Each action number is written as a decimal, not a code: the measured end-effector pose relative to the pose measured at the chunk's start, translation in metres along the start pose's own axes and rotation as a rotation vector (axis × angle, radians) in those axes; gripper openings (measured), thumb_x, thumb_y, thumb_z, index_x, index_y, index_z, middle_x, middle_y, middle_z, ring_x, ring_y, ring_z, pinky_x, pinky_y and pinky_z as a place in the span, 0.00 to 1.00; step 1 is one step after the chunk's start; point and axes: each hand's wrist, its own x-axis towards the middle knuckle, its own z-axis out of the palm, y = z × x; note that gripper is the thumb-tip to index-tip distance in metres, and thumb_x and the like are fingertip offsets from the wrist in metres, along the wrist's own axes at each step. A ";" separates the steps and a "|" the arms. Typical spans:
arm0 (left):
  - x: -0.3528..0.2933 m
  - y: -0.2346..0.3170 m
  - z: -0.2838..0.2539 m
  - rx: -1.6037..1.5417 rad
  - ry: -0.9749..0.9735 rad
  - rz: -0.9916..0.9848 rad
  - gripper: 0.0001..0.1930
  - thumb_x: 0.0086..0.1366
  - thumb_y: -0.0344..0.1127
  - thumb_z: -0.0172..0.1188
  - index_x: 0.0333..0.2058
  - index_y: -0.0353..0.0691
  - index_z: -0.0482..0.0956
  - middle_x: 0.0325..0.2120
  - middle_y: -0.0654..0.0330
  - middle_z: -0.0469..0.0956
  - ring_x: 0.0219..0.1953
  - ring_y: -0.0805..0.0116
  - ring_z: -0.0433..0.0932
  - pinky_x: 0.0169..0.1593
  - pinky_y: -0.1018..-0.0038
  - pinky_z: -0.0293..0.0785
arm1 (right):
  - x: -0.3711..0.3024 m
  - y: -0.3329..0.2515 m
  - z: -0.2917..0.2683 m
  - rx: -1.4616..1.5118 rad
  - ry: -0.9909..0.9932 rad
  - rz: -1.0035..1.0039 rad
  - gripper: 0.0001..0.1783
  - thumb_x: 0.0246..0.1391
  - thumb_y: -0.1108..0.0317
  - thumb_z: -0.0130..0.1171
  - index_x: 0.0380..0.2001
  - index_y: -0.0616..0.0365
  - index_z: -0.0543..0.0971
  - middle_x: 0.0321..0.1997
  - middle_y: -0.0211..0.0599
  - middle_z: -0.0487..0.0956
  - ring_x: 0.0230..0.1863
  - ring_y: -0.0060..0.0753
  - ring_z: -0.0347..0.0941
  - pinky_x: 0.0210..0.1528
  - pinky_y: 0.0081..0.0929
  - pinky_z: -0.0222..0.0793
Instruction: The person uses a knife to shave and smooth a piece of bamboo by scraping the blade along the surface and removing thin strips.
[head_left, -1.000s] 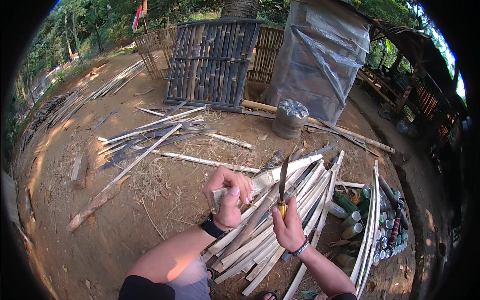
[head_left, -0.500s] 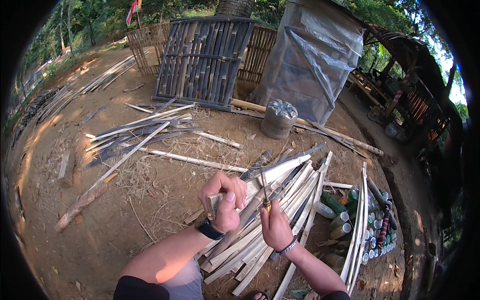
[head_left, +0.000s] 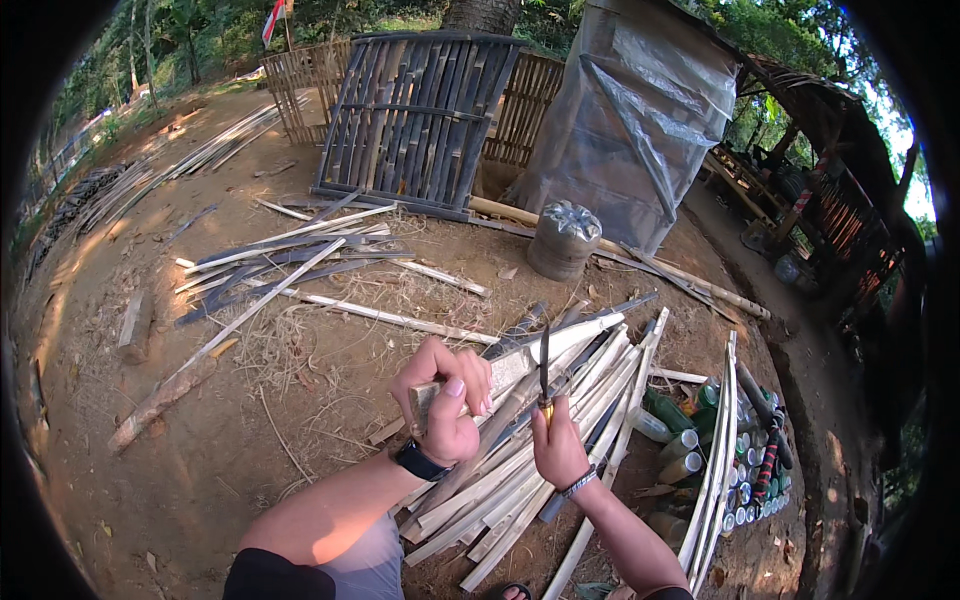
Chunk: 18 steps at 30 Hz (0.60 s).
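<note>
My left hand [head_left: 445, 395] is closed around a pale bamboo slat [head_left: 575, 336]. Its near end sticks out behind my fist, and the far part slants away up to the right. In my right hand [head_left: 560, 448] is a knife [head_left: 544, 366] with a yellowish handle, its narrow dark blade pointing up. From this angle the blade overlaps the slat, and I cannot tell whether they touch. Beneath both hands lies a pile of split bamboo strips [head_left: 500, 490], fanned out over the ground.
Green and clear bottles [head_left: 680, 440] lie at the right, beside more leaning strips [head_left: 712, 450]. Ahead stand a cut plastic jug [head_left: 563, 240], a dark bamboo panel [head_left: 415, 125] and a plastic-covered structure [head_left: 630, 120]. Scattered strips [head_left: 290, 255] and a log [head_left: 165, 405] lie leftward.
My right hand has shifted slightly right with the knife, and the blade has turned to stand more upright. My left hand keeps its hold on the slat.
</note>
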 end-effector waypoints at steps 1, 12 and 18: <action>0.000 0.000 -0.002 0.012 0.007 -0.006 0.13 0.63 0.38 0.51 0.24 0.39 0.61 0.09 0.63 0.65 0.13 0.75 0.62 0.23 0.76 0.61 | 0.007 0.006 0.000 -0.075 0.016 -0.023 0.14 0.63 0.66 0.47 0.42 0.65 0.59 0.21 0.64 0.74 0.24 0.69 0.72 0.26 0.55 0.66; 0.002 -0.001 -0.007 0.044 0.009 0.007 0.13 0.63 0.37 0.51 0.23 0.39 0.61 0.09 0.64 0.65 0.13 0.76 0.63 0.23 0.76 0.62 | -0.012 -0.037 -0.001 0.037 -0.060 -0.154 0.14 0.63 0.66 0.47 0.41 0.66 0.59 0.20 0.65 0.74 0.25 0.69 0.73 0.26 0.55 0.67; 0.004 -0.001 -0.004 0.037 0.029 -0.001 0.13 0.62 0.37 0.51 0.23 0.40 0.61 0.09 0.64 0.65 0.13 0.76 0.63 0.23 0.77 0.62 | -0.003 -0.022 0.003 0.050 -0.037 0.020 0.16 0.63 0.64 0.47 0.40 0.66 0.58 0.21 0.65 0.73 0.25 0.72 0.71 0.26 0.58 0.65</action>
